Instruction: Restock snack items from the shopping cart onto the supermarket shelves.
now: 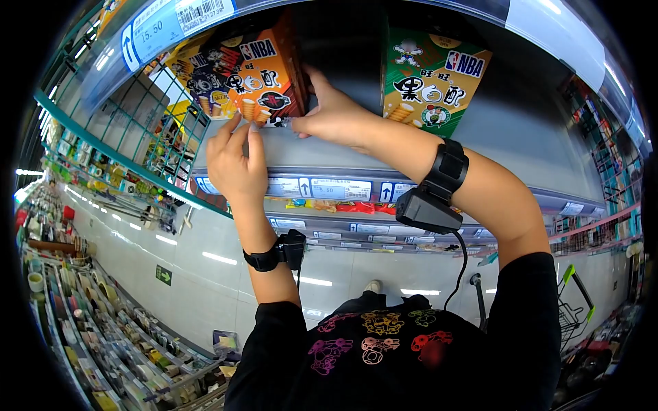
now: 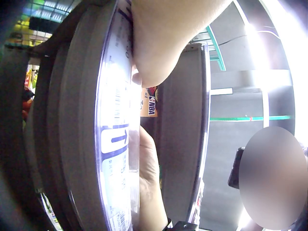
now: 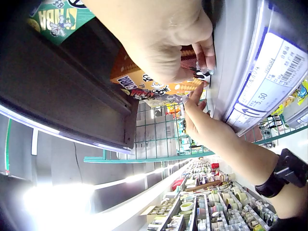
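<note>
An orange, purple and dark red NBA snack box [image 1: 257, 79] stands at the left of the grey shelf, its front showing printed wafer rolls. My right hand [image 1: 339, 118] holds the box at its lower right corner, one finger along the side and other digits near the bottom front. In the right wrist view those fingertips [image 3: 207, 60] are close over the shelf surface. My left hand [image 1: 236, 164] reaches up from below, its fingertips at the box's lower front edge. The left wrist view catches only a small piece of the box between both hands.
A green NBA snack box [image 1: 433, 85] stands to the right on the same shelf. Price labels [image 1: 340, 189] line the shelf's front edge. A green wire rack [image 1: 130, 130] borders the left, and an upper shelf edge [image 1: 164, 34] overhangs. Behind lies an aisle with stocked shelves.
</note>
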The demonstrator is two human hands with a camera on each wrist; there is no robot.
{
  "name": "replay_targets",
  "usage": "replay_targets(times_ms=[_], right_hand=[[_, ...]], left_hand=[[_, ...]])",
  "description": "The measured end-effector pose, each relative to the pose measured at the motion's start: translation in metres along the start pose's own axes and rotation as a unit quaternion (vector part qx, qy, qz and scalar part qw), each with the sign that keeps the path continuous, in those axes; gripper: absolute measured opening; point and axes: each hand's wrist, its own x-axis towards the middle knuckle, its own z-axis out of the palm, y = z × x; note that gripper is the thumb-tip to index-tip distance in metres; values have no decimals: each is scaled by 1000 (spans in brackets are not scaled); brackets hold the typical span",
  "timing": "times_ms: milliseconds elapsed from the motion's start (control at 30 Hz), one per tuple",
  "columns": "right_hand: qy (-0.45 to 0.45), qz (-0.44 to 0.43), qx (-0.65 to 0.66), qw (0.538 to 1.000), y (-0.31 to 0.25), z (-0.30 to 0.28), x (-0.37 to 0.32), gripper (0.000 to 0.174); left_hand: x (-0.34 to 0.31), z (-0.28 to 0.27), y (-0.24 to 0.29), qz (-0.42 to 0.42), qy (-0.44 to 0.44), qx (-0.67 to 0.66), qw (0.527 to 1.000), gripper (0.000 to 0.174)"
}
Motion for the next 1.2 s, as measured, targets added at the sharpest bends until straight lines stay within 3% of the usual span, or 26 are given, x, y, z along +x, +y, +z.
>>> replay_targets(times_ms=[100, 300, 800, 1200], right_hand=[[29, -55, -50, 997, 16, 2, 9, 93], [15, -27, -39, 999, 6, 0, 3, 93], [31, -73, -25, 997, 11, 1, 6, 94], [13, -27, -3, 1000, -5, -1, -1, 95]], left_hand=[[0, 0, 0, 0, -1, 3, 1000, 19], [0, -2, 2, -8, -15, 3, 1000, 20], [2, -4, 2, 25, -30, 18, 999, 20], [1, -3, 2, 5, -20, 7, 1000, 19]])
